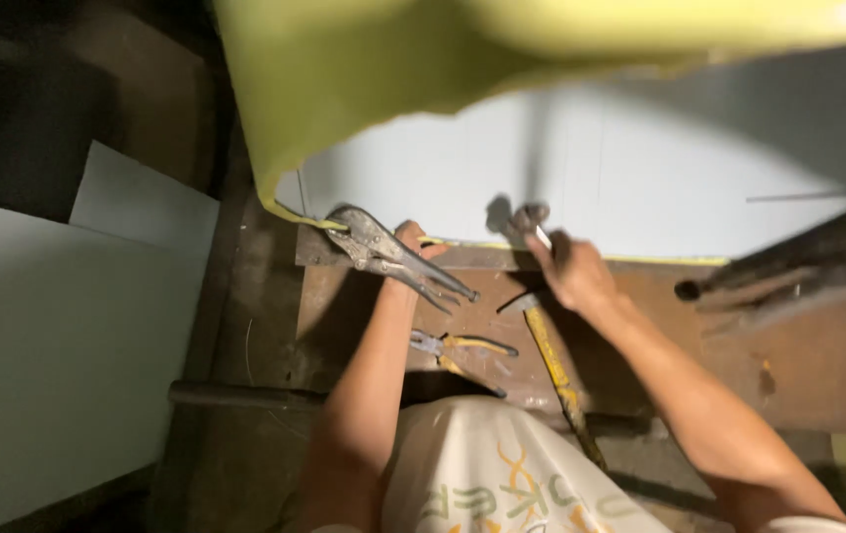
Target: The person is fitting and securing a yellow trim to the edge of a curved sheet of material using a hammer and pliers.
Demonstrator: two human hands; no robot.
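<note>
My left hand is closed around rusty locking pliers, whose jaws clamp the edge of a yellow-green sheet at the far rim of a brown workbench. A short way to the right, my right hand grips a short tool with a rounded dark metal head, held over the same rim. It is blurred, so I cannot tell its exact kind. On the bench between my arms lie a hammer with a yellow handle and pliers with yellow grips.
A white board lies beyond the bench under the yellow-green sheet. Pale panels stand at the left. A dark pipe runs along the bench's near side. A dark metal bar juts in from the right.
</note>
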